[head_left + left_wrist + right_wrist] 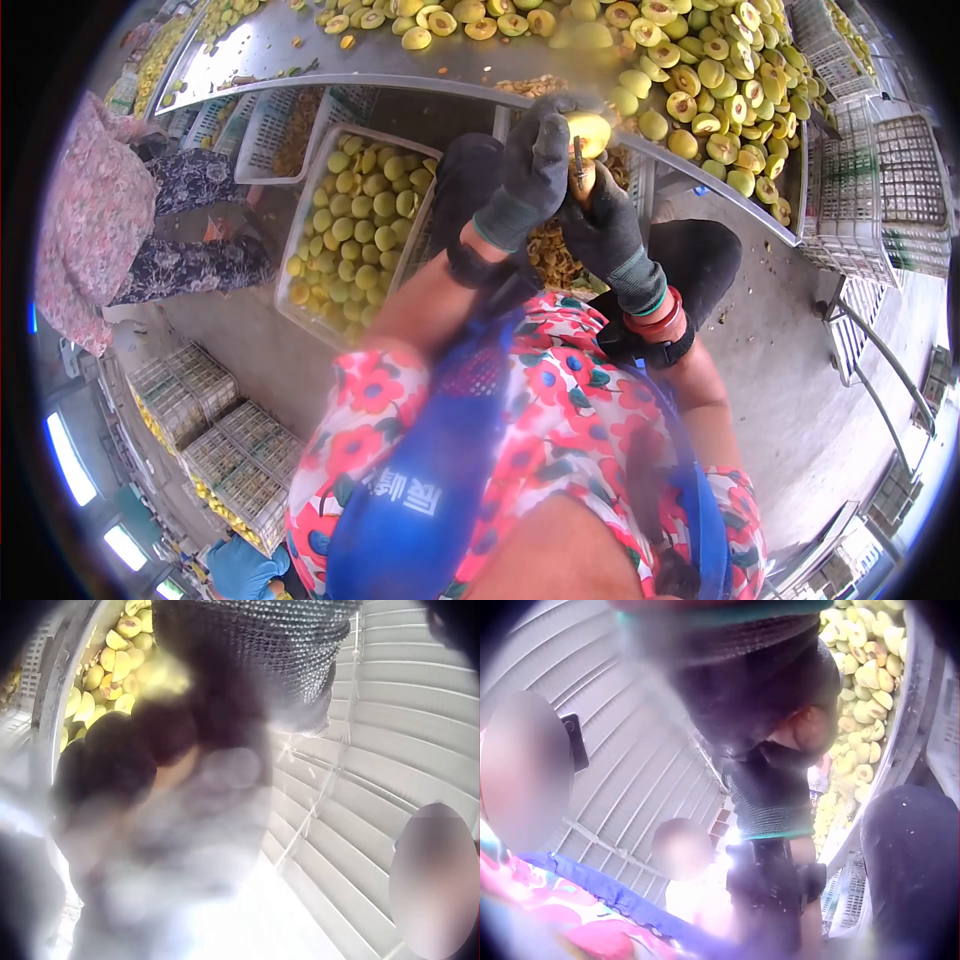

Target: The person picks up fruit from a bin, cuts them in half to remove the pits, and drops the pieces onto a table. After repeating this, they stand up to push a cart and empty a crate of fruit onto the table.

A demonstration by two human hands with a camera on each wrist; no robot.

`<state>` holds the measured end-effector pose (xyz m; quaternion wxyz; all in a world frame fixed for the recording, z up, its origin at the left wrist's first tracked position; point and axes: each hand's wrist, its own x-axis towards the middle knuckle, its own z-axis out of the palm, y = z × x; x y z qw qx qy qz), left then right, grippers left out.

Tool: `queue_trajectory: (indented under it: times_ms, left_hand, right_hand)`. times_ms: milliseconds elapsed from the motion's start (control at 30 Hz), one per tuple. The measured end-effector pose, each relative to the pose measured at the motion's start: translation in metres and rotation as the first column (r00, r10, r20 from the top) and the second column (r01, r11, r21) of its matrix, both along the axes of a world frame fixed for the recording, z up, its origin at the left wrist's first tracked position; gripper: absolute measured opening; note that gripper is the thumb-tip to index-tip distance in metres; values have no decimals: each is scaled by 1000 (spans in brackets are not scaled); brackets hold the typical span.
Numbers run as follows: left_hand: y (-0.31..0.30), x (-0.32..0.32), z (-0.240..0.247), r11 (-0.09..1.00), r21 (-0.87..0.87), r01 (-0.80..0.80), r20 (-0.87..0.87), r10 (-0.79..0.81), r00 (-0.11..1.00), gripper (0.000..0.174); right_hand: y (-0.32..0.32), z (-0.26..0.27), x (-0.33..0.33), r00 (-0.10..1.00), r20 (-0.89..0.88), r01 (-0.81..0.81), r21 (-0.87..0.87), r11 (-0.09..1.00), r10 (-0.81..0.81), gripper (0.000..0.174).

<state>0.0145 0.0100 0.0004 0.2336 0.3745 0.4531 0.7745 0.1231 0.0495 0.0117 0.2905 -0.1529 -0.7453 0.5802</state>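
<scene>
Both hands meet in dark work gloves over the near edge of the metal table. In the head view my left hand [535, 165] pinches a yellow-green plum [590, 133] between thumb and fingers. My right hand [607, 225] grips a small knife [581, 180] by its wooden handle, its narrow dark blade against the plum. In the right wrist view, part of the wooden handle [808, 729] shows within the curled glove. The left wrist view is blurred, and the plum's cut face is largely hidden there.
Halved plums [725, 95] heap on the metal table [400, 72]. A crate of whole plums [350, 225] stands left of my knees, and scraps [555, 260] lie below my hands. Stacked crates [870, 190] are at the right; another person [95, 210] stands at the left.
</scene>
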Motion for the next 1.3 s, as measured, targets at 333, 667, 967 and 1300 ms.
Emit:
queue_trajectory:
  times_ms: [333, 667, 967, 1300]
  left_hand:
    - [-4, -10, -17, 972, -53, 229, -14, -231, 973, 35]
    - [1, -29, -31, 962, -213, 174, 178, -136, 974, 30]
    - [-59, -89, -41, 896, -123, -427, -350, 363, 863, 45]
    - [-238, -165, -134, 253, -620, -743, -363, 746, 558, 40]
  right_hand:
    - [28, -17, 22, 886, -109, -127, -992, 11, 450, 13]
    - [20, -55, 24, 857, 178, -262, -656, 708, 483, 16]
    - [31, -119, 22, 851, 525, -226, 385, 895, -11, 23]
    - [34, -141, 36, 713, 690, 48, 129, 990, -125, 35]
